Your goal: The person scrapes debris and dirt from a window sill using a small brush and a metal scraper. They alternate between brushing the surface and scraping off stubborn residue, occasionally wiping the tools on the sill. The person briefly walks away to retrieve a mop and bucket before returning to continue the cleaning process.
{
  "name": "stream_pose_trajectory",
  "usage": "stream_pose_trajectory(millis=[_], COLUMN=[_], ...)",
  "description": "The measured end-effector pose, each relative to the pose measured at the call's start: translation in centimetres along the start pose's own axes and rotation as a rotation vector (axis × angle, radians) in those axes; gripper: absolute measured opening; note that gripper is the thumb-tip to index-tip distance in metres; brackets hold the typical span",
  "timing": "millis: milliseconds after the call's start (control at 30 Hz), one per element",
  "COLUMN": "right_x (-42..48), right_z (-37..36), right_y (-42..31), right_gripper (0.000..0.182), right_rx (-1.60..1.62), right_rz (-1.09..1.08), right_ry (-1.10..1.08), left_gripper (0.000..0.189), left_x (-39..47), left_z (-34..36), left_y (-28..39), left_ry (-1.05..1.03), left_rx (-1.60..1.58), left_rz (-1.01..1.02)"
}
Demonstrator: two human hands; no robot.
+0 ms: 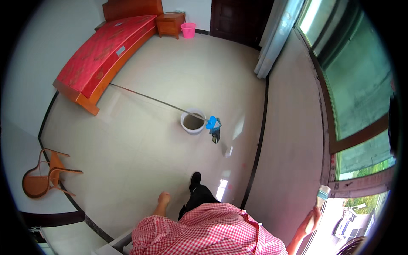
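Note:
My right hand [314,220] grips the pale handle of a flat paintbrush [322,194]. The bristle end points up and away, close to the window frame [357,183] on my right. I cannot tell whether the bristles touch it. My left hand [164,198] hangs low over the floor at my side, fingers curled, with nothing visible in it. Ahead on the floor stands a white bucket [193,131] of murky water. Across its top lies a mop pole [153,99], and the blue mop head [211,122] rests just right of the bucket.
A bed with a red mattress [105,54], a wooden nightstand [170,25] and a pink basket [188,30] stand at the far side. A brown chair [52,173] is at the left wall. Curtains [275,41] hang beside the window. A dark door [239,20] is at the back.

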State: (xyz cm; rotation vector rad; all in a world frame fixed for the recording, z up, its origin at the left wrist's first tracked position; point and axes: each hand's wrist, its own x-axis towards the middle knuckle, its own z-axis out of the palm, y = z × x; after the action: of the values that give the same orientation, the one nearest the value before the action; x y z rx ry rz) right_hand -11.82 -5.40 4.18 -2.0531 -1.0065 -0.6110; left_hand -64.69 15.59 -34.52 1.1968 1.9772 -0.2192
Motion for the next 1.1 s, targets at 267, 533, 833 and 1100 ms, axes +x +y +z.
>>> stream_pose_trajectory(millis=[267, 533, 833, 1100], right_x=[-0.1, -4.5, -10.4, -27.0], right_z=[21.1, 35.5, 47.5, 72.1], right_y=[-13.2, -26.0, -20.2, -1.4], right_gripper=[0.018, 0.026, 0.047, 0.016], right_rx=[0.184, 0.588, 0.738, 0.227], right_rz=[0.087, -0.298, -0.301, 0.022], right_ry=[-0.712, -1.097, -1.433, -1.405], left_gripper=[0.019, 0.062, 0.043, 0.032], left_x=[0.9, -5.8, 5.2, 13.1], left_z=[-6.1, -9.2, -7.3, -4.0], left_y=[13.3, 25.7, 24.2, 18.2], left_ry=[0.06, -1.497, -0.622, -0.347], left_rx=[-0.278, -1.591, -1.804, -2.015], left_rz=[0.385, 0.209, -0.078, -0.959])
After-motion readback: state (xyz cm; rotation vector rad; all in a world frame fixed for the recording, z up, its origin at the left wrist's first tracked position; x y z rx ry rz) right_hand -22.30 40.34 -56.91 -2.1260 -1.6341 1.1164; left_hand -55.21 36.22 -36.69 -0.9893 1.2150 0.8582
